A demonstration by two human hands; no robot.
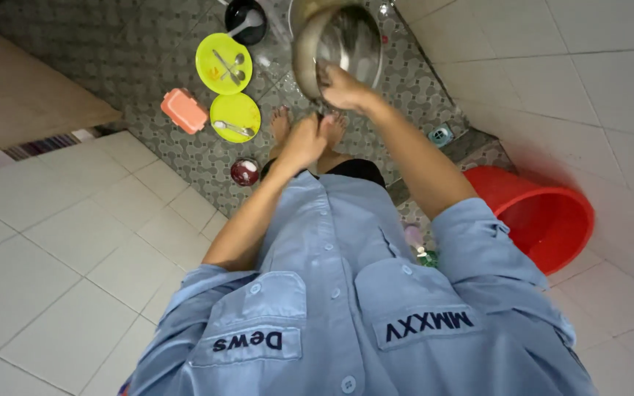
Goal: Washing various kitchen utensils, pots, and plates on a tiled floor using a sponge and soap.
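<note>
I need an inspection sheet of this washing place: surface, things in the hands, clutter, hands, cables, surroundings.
Surface: patterned floor, apparently wet.
Job's things: steel pot, tilted, its inside facing the camera.
Clutter: two yellow-green plates with spoons, orange lidded box, black bowl, small round bowl.
Hands: right hand on the pot's rim; left hand below it, its contents not visible.
Cables: nothing seen.
Surroundings: red bucket, white tiled wall.

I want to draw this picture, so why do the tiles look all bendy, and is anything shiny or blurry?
Head view: the wide lens bends the white floor tiles at the edges; light glares off the inside of the steel pot; the right hand at its rim and the left hand below it look slightly smeared; the red bucket is soft along its near edge.
</note>
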